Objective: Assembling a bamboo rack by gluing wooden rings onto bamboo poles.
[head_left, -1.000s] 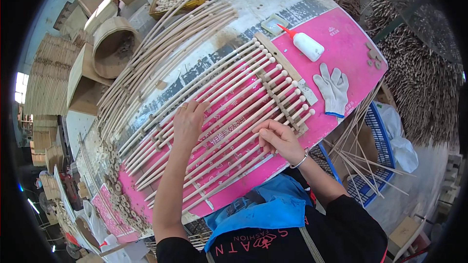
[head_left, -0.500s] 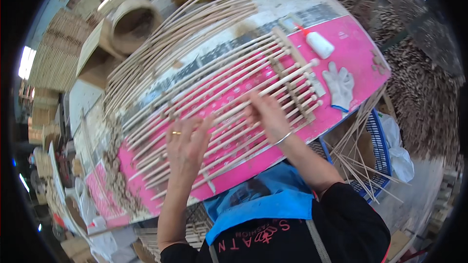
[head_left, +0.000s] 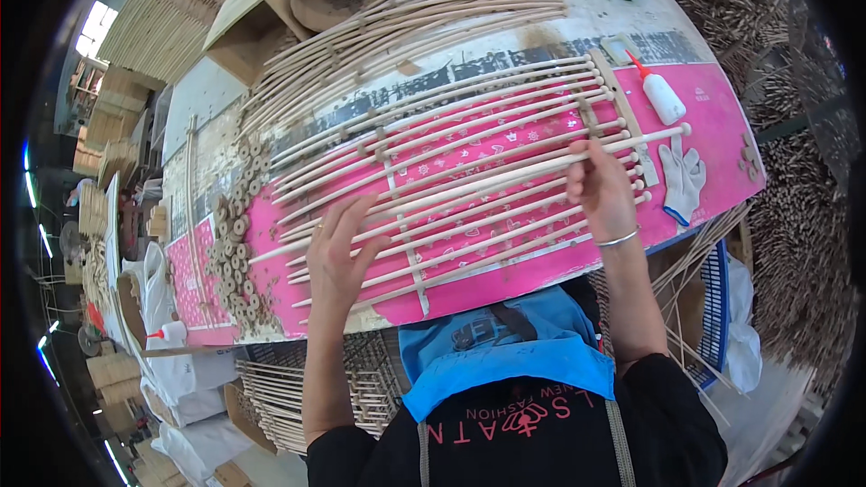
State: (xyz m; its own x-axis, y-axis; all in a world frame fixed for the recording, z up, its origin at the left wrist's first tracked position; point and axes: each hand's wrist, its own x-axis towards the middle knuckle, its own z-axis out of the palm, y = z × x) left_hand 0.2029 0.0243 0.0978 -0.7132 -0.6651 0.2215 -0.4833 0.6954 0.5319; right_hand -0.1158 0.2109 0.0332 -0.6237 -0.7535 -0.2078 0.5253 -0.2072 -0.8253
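A long pale wooden rod (head_left: 505,182) with a round knob at its right end lies slantwise over a row of similar rods (head_left: 469,269). My right hand (head_left: 603,185) is closed on it toward the knob end, thumb and fingers pinching. Farther left along the same rod is my left hand (head_left: 339,248), its fingers spread and the thumb apart. The rod passes between that thumb and the forefinger; whether they touch it is hard to tell. The row rests on a pink patterned sheet (head_left: 722,95), knobs lined up near a wooden strip (head_left: 622,113).
More rods (head_left: 415,27) are piled at the back. Small wooden rings (head_left: 233,248) lie heaped at the left. A white glue bottle (head_left: 664,97) with a red tip and a glove (head_left: 683,182) sit at the right. A blue basket (head_left: 714,302) stands below the right edge.
The view has shifted, so the table sits farther right and lower. My right hand still holds the rod, now nearer its knob end. The left hand's fingers have spread wider.
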